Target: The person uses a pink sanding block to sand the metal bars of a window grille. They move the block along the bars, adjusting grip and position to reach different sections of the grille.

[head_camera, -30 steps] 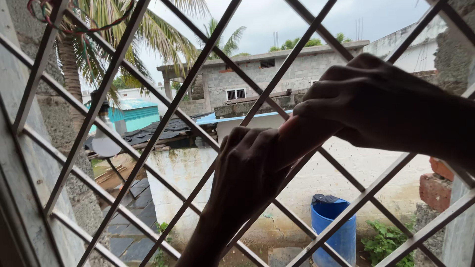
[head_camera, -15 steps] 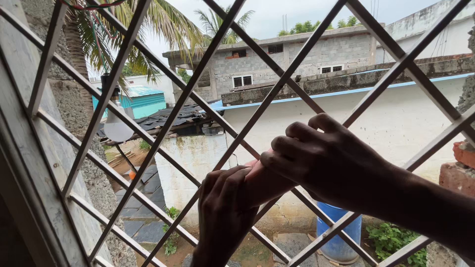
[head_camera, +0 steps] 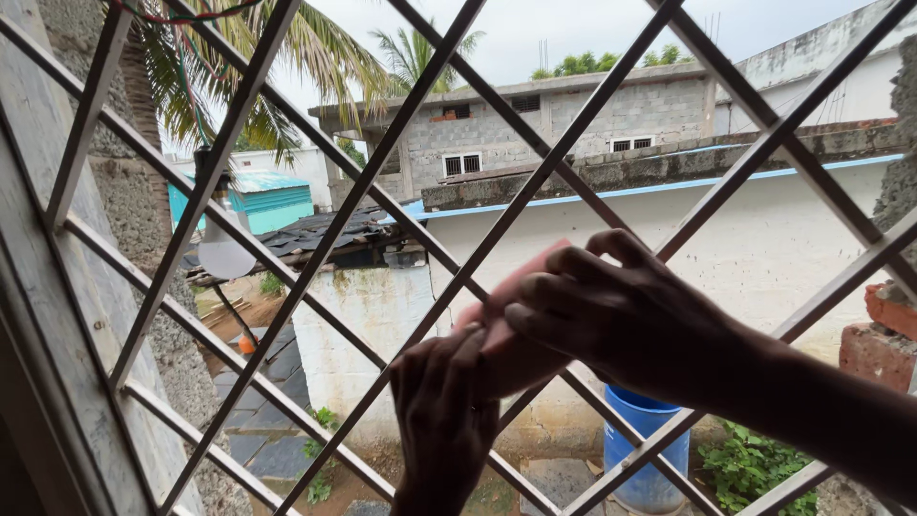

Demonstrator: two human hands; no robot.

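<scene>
At grille (head_camera: 334,220) crossing: both hands, left (head_camera: 444,420) and right (head_camera: 621,320), fingers closed on pink cloth (head_camera: 501,320). Best pressed flat, wiping along each bar.

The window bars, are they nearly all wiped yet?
Can't tell how much is done: no bar of the metal grille looks plainly cleaner than another. In hand: the right hand and left hand press a pinkish pad onto one diagonal bar at mid-window. The other bars are untouched now.
</scene>
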